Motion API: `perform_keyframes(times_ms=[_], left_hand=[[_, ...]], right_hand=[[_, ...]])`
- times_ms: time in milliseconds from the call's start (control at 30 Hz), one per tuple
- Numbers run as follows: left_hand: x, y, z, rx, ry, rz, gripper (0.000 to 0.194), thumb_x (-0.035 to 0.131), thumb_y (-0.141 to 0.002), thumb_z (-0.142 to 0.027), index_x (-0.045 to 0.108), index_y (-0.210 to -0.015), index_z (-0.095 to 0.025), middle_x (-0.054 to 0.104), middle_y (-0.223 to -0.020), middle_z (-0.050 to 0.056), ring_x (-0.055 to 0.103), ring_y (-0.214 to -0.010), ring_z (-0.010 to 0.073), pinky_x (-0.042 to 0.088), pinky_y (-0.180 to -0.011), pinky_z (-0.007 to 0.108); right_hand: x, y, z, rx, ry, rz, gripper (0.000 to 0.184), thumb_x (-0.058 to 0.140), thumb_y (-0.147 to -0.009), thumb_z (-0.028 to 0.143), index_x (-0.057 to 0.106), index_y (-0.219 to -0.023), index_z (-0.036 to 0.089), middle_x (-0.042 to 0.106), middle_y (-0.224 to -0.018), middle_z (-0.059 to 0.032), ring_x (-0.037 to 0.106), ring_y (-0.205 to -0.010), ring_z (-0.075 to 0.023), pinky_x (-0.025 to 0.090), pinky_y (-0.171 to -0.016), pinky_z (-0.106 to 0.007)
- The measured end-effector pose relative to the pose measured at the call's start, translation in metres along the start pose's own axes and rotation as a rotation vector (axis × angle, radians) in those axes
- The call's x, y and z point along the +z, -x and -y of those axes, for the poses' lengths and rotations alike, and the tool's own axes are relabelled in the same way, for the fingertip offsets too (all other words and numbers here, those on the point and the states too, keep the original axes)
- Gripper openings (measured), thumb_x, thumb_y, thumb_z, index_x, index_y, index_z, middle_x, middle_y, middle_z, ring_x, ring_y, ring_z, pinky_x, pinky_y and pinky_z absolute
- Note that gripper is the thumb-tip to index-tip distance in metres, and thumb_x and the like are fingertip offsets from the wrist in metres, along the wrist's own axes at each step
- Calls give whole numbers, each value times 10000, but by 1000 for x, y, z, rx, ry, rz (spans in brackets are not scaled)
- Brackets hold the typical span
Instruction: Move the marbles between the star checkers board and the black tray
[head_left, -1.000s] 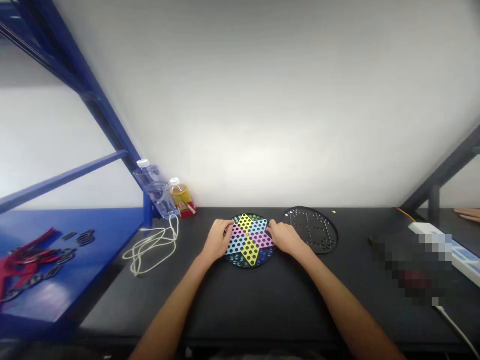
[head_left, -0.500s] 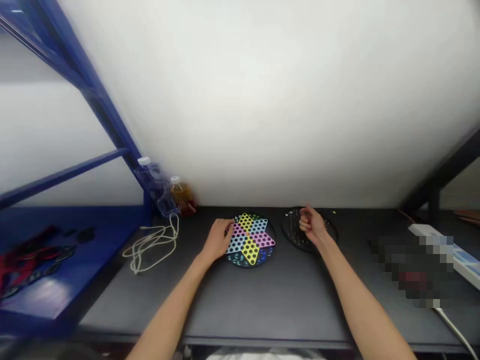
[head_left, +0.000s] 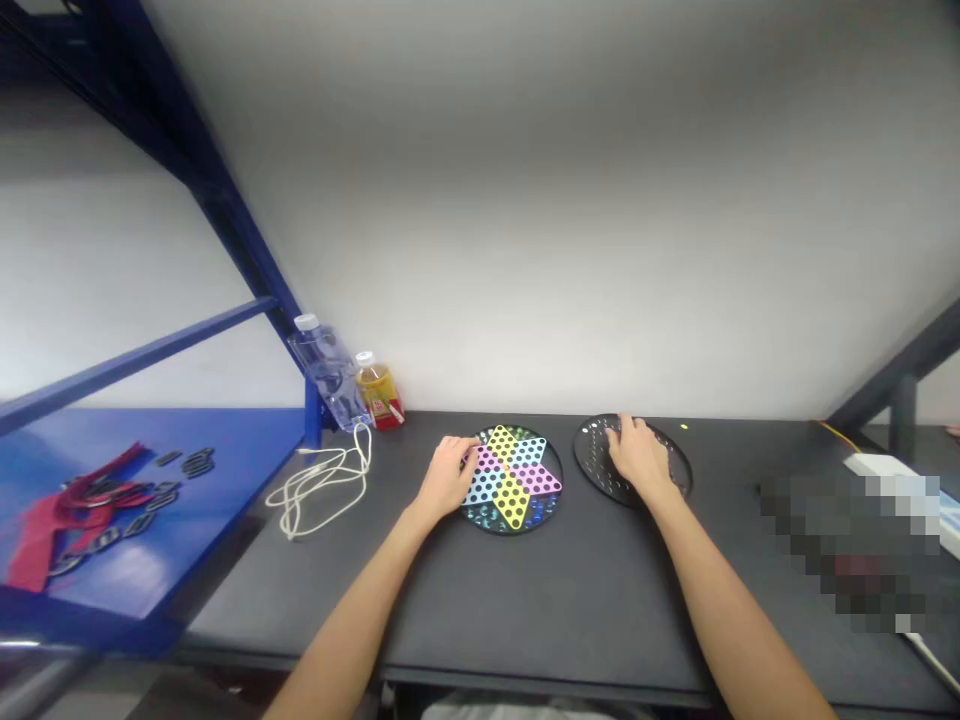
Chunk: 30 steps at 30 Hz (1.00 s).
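A round board (head_left: 513,478) with a coloured star of pink, yellow and blue perforated panels lies on the black table (head_left: 540,590). My left hand (head_left: 448,476) rests on its left rim, fingers curled against the edge. To the right lies a black perforated disc (head_left: 631,460). My right hand (head_left: 639,455) lies on top of that disc, fingers bent down onto it. Whether the fingers pinch a small piece cannot be made out.
A coiled white cable (head_left: 322,480) lies left of the board. A clear water bottle (head_left: 324,370) and a bottle of yellow drink (head_left: 377,391) stand by the wall. A blue shelf (head_left: 112,520) with red and black items is at far left. A white power strip (head_left: 892,475) sits at right.
My right hand left the star board's right edge, lifted over the black disc, and now rests down on it. The left hand stayed on the board. The view shifted slightly.
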<state>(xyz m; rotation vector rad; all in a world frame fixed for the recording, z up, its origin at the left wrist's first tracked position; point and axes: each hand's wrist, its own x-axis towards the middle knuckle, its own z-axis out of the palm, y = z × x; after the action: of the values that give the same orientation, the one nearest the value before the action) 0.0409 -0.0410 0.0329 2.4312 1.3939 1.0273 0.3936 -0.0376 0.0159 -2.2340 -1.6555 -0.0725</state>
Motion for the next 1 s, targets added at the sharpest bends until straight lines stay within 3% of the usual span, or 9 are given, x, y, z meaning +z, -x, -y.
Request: perform_keyframes(times_ms=[133, 233, 300, 400, 500, 600, 800, 900, 1000], left_hand=[[2, 0, 4, -6, 2, -35, 222, 448, -939, -248, 637, -1048, -206, 648, -996, 65, 549, -975, 217, 464, -905, 401], [4, 0, 10, -18, -7, -62, 216, 453, -932, -231, 634, -1047, -203, 638, -1003, 64, 542, -1003, 215, 455, -932, 399], [5, 0, 15, -26, -8, -76, 224, 449, -927, -209, 627, -1063, -202, 629, -1024, 66, 540, -1020, 215, 452, -943, 399], [8, 1, 23, -38, -4, -69, 252, 423, -923, -169, 620, -1077, -202, 617, -1051, 69, 540, -1035, 213, 447, -961, 404], [11, 4, 27, -58, 6, -57, 285, 396, -910, -118, 617, -1075, -191, 608, -1056, 74, 542, -1032, 204, 451, -965, 393], [13, 7, 28, -75, 3, -64, 320, 379, -898, -84, 612, -1090, -189, 598, -1081, 79, 537, -1054, 201, 443, -981, 392], [12, 9, 26, -56, -1, -54, 315, 376, -916, -103, 602, -1117, -192, 598, -1078, 82, 536, -1048, 198, 453, -965, 379], [11, 9, 27, -54, 4, -53, 301, 375, -931, -132, 598, -1124, -192, 597, -1080, 84, 540, -1046, 202, 449, -969, 391], [11, 7, 27, -63, 12, -58, 281, 381, -940, -163, 600, -1113, -193, 595, -1088, 84, 540, -1053, 207, 439, -984, 402]], right_hand=[[-5, 7, 8, -26, -55, -113, 389, 340, -969, 400, 531, -1187, 140, 570, -1108, -190, 526, -1061, -305, 433, -808, -378], [-12, 16, 20, -148, -195, -142, 322, 392, -945, 360, 583, -1112, 163, 602, -1052, -150, 541, -1006, -268, 433, -800, -348], [-19, 26, 31, -309, -328, -58, 273, 447, -914, 346, 630, -1022, 175, 628, -932, -102, 568, -884, -221, 435, -765, -311], [-28, 45, 50, -589, -482, 198, 239, 539, -853, 358, 682, -904, 174, 631, -767, -47, 545, -666, -157, 413, -641, -262], [-33, 61, 65, -702, -541, 416, 222, 645, -769, 374, 706, -821, 167, 612, -641, -9, 505, -562, -126, 366, -557, -237], [-31, 69, 74, -691, -543, 529, 205, 706, -708, 367, 709, -764, 170, 583, -559, 15, 497, -523, -116, 338, -526, -226], [-23, 70, 76, -649, -641, 571, 197, 694, -713, 360, 678, -688, 165, 555, -521, 16, 489, -511, -115, 348, -542, -236], [-24, 68, 73, -454, -967, 575, 211, 662, -723, 370, 650, -771, 165, 569, -588, 8, 465, -518, -109, 348, -512, -228], [-30, 66, 72, -189, -1426, 702, 221, 592, -751, 361, 585, -890, 189, 576, -710, -3, 429, -513, -97, 273, -433, -201]])
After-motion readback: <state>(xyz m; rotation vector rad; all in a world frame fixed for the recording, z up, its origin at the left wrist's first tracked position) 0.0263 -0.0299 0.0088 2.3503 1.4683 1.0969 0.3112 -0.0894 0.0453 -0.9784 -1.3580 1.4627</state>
